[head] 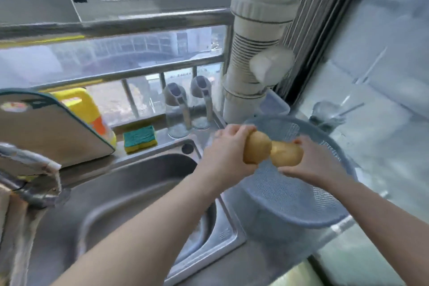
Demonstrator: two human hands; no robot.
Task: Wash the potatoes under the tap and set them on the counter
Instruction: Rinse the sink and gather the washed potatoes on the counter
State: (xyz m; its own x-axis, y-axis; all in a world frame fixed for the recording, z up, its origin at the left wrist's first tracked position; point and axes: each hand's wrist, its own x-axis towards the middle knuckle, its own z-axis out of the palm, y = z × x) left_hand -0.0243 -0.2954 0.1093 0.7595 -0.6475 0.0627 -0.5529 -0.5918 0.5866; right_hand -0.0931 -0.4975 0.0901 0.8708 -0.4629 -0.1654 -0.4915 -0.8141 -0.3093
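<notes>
Two potatoes (pixel 256 148) touch end to end, long axes roughly left-right.

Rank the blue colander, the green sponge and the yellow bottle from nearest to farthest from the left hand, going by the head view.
1. blue colander: right beside and below the left hand, which grips a potato.
2. green sponge: off to the left, at the back.
3. yellow bottle: farther left, behind the cutting board.
</notes>
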